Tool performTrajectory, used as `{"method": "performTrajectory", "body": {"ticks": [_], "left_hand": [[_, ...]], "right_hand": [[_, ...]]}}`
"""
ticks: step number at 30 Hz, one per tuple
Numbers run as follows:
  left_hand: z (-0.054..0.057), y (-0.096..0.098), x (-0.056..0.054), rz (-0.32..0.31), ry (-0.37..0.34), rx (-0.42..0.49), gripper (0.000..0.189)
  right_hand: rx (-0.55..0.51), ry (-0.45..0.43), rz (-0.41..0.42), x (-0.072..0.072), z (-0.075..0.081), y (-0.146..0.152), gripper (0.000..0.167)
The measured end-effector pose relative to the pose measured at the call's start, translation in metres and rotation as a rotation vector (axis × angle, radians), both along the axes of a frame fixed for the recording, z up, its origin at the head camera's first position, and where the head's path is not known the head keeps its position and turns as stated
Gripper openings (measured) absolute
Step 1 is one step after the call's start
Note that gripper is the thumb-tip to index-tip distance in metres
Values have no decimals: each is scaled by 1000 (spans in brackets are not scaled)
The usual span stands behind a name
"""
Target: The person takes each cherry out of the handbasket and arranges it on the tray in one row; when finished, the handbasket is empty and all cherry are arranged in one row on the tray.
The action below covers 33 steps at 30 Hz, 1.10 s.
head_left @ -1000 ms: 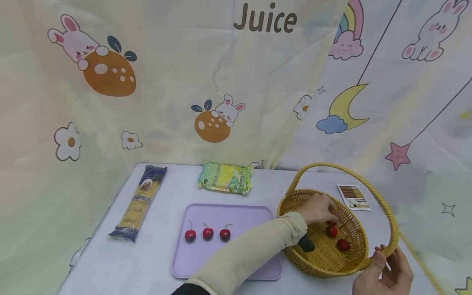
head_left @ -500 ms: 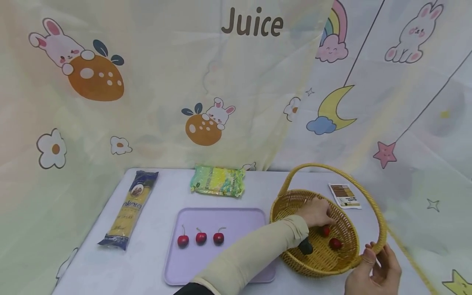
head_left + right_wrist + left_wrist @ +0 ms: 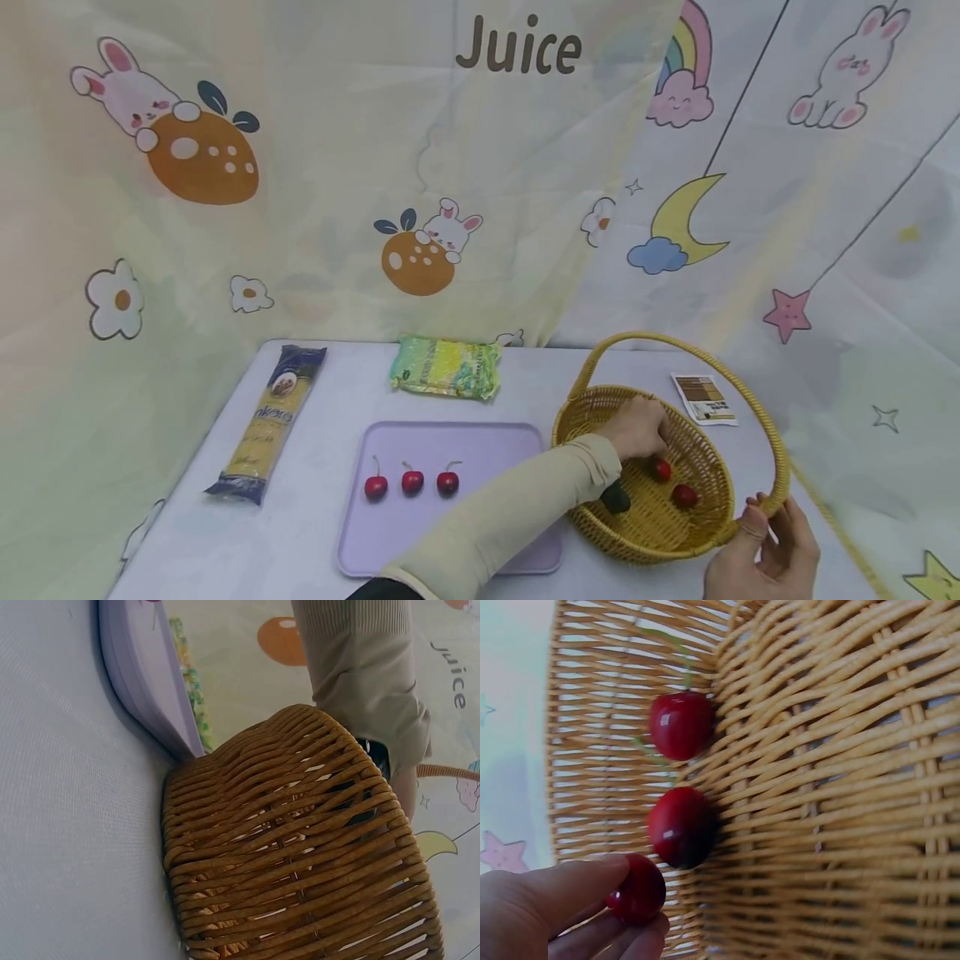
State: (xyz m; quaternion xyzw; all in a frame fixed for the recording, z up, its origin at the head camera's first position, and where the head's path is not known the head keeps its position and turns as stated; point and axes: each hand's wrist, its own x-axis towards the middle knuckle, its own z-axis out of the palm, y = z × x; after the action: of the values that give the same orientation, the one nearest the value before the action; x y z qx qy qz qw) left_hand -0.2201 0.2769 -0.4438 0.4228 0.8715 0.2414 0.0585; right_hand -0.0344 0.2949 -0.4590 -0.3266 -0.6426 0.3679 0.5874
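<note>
My left hand (image 3: 636, 427) reaches into the yellow wicker basket (image 3: 622, 546). In the left wrist view its thumb and fingers (image 3: 577, 881) pinch a dark red cherry (image 3: 639, 891); the head view hides this cherry behind the hand. Two more cherries with green stems, an upper cherry (image 3: 681, 726) and a lower cherry (image 3: 681, 827), lie in the basket beside it. At the basket's near right side my right hand (image 3: 765, 546) grips the foot of the arched handle (image 3: 776, 450). Left of the basket, three cherries, among them a middle cherry (image 3: 412, 482), sit in a row on the lilac tray (image 3: 420, 546).
A pasta packet (image 3: 273, 421) lies at the table's left. Behind the tray is a green and yellow packet (image 3: 446, 367). A small brown and white sachet (image 3: 705, 399) lies behind the basket on the right. A printed cloth (image 3: 337, 167) hangs at the back.
My left hand has drawn slightly up and away from the cherries in the basket, uncovering more of one. The right hand stays at the handle. The head view has shifted a little.
</note>
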Motion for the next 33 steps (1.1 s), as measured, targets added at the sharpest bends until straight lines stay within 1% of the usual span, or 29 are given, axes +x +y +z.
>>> {"method": "performTrajectory", "body": {"ticks": [3,8,11,13,17,20,22,24,27,29,33], "left_hand": [[8,-9,-1,-68,0,38,14],[32,-36,0,-166,-2,66,8],[44,-54,2,-190,-7,84,9],[48,-67,1,-200,-3,100,11],[52,-97,0,-195,-28,135,16],[55,-121,0,-172,-61,164,16],[56,-136,0,-161,-69,187,16],[57,-151,1,-148,-95,213,17],[57,-172,2,-135,-138,253,18],[56,-186,4,-121,-178,283,19],[50,-210,5,-90,-244,322,21]], "right_hand": [[6,9,-1,1,-1,2,38],[-44,-1,11,1,1,0,40],[-61,2,14,0,3,1,41],[-69,4,13,0,3,1,41],[-76,-2,14,1,4,0,41],[-82,-12,10,1,5,0,41],[-89,-16,10,0,5,1,42],[-94,-24,8,-1,5,2,42],[-82,-16,20,-1,4,3,41],[-80,-19,20,-1,3,3,41],[-87,-25,22,-1,2,3,42]]}}
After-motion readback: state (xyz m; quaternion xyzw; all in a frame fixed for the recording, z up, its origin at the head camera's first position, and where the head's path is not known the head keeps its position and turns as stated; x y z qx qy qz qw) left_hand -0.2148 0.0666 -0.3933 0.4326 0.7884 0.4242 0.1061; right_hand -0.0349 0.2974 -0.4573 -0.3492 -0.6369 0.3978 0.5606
